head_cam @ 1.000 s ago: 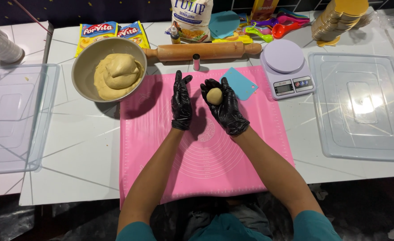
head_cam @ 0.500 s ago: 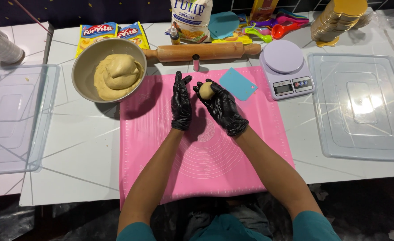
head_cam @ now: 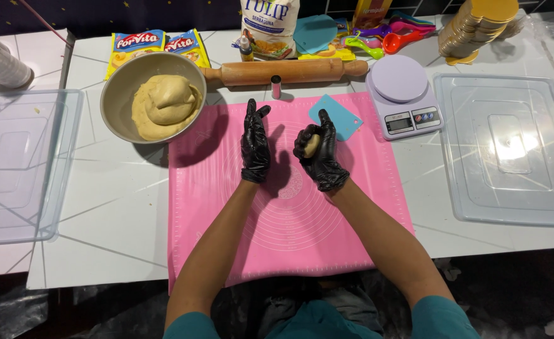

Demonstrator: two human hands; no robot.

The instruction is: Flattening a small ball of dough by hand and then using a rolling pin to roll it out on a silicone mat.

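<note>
Both my hands wear black gloves and hover over a pink silicone mat point(head_cam: 289, 238). My right hand point(head_cam: 319, 154) is curled around a small ball of yellow dough point(head_cam: 311, 145). My left hand point(head_cam: 254, 143) stands upright beside it, flat, fingers together, holding nothing. A gap separates the two hands. To the upper left of the mat stands a metal bowl point(head_cam: 119, 94) with a large lump of yellow dough point(head_cam: 164, 105) in it.
A wooden rolling pin point(head_cam: 283, 71) lies behind the mat, with a small bottle point(head_cam: 276, 86) and a teal scraper point(head_cam: 343, 119). A kitchen scale point(head_cam: 402, 94) sits right of them. Clear plastic lids lie at far left point(head_cam: 13, 163) and right point(head_cam: 509, 144). Packets and measuring spoons line the back.
My right hand has closed its fingers around the dough ball and turned it inward. My left hand has moved away from the ball and stands a little apart.
</note>
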